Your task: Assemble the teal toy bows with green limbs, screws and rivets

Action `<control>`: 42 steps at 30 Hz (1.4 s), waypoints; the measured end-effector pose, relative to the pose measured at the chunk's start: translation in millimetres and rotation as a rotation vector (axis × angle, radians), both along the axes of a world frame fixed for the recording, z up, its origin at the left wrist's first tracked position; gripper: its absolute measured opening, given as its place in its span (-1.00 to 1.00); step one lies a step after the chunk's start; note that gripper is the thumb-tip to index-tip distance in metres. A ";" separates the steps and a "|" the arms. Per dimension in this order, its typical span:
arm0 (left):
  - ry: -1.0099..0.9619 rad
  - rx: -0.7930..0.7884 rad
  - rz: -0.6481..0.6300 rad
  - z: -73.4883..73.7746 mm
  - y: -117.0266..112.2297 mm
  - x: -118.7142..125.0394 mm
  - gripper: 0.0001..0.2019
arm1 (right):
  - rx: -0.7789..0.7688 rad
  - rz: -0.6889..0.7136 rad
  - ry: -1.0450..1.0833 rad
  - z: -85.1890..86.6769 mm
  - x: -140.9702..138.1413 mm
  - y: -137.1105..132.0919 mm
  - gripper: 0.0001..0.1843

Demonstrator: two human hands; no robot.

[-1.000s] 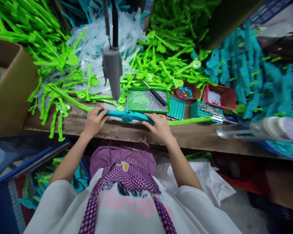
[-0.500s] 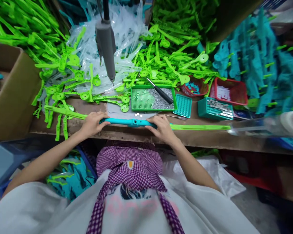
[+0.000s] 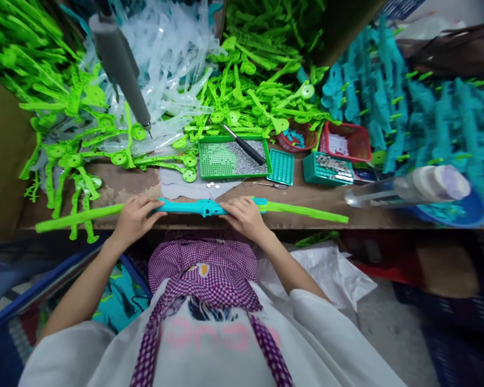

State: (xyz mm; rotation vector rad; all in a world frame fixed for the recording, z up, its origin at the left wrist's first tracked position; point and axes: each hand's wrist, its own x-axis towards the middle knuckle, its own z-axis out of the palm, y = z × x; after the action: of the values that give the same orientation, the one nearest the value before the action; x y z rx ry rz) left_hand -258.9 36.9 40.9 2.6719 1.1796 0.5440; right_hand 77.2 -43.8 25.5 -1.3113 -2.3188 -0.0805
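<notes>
One teal plastic bar with a green strip out of its right end and a second green strip out of its left; long axis left to right, parallel to the near edge of the tabletop and just inside it, right tip angled slightly toward that edge. Two hands on the bar: left hand at the left end, fingers curled over the top; right hand just right of the central hub, fingers closed over the bar. Behind the bar, one grey mat with a few small silver discs. Farther back, one green tray of small screws with one black-handled tool across its corner, one small teal tray, one teal box, two red baskets. One grey powered screwdriver hanging, tilted, tip above the left part of the tabletop. Heaps of green parts, clear parts and teal parts along the back, too many to count. One cardboard box at the left edge. One clear bottle lying at the right. Open room limited to the bare strip along the near edge.
</notes>
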 end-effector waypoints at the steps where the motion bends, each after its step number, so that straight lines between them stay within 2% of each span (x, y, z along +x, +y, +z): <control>1: 0.037 0.005 -0.011 -1.0 -6.7 1.7 -0.72 | 0.038 0.005 -0.022 -5.6 -0.2 -7.0 -0.74; 6: 0.249 -0.016 -0.034 -11.6 -28.6 18.8 -0.59 | 0.106 -0.055 -0.024 -41.6 -2.3 -39.7 -0.76; 9: 0.271 -0.048 0.014 -18.9 -25.9 27.5 -0.53 | 0.187 -0.107 0.051 -59.4 -2.9 -40.4 -0.76; 11: 0.236 -0.053 0.027 -22.7 -21.0 31.4 -0.52 | 0.172 -0.129 0.109 -63.4 0.2 -34.6 -0.74; 14: 0.194 -0.039 0.065 -26.7 -16.4 37.2 -0.55 | 0.017 -0.140 0.140 -50.2 7.6 -25.9 -0.72; 17: 0.188 -0.042 0.107 -28.5 -17.3 44.4 -0.53 | -0.134 -0.149 0.222 -15.7 7.6 -15.1 -0.74; 20: 0.180 -0.046 0.122 -27.7 -19.6 51.0 -0.50 | -0.103 -0.271 0.472 20.6 -0.5 13.4 -0.75; 22: 0.176 -0.044 0.144 -26.1 -20.6 53.8 -0.53 | -0.018 -0.382 0.605 34.3 -1.2 42.3 -0.70; 24: 0.172 -0.042 0.159 -24.6 -21.9 55.2 -0.54 | 0.019 -0.456 0.629 37.3 7.0 70.2 -0.69; 27: 0.157 -0.054 0.113 -24.9 -26.0 57.7 -0.50 | -0.071 -0.528 0.554 29.9 30.3 98.5 -0.68; 31: 0.150 -0.068 0.041 -29.1 -25.8 67.3 -0.48 | -0.193 -0.639 0.291 19.4 50.2 133.2 -0.65; 33: 0.167 -0.067 0.004 -30.1 -19.1 73.9 -0.47 | -0.300 -0.674 0.129 16.7 51.9 157.1 -0.66; 36: 0.239 -0.075 -0.107 -29.1 -5.3 81.3 -0.48 | -0.448 -0.676 0.012 18.5 54.5 181.8 -0.71; 39: 0.334 -0.042 -0.186 -28.1 5.2 83.9 -0.50 | -0.426 -0.675 0.014 25.4 63.0 170.4 -0.70; 42: 0.418 -0.009 -0.239 -27.4 12.0 84.4 -0.48 | -0.392 -0.657 0.141 27.7 76.2 132.4 -0.64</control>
State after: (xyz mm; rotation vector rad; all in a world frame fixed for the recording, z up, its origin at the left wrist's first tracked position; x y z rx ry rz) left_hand -174.5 48.9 13.5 2.9495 0.9164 -0.0625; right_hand 153.4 88.6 53.2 -2.1539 -1.7525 0.2599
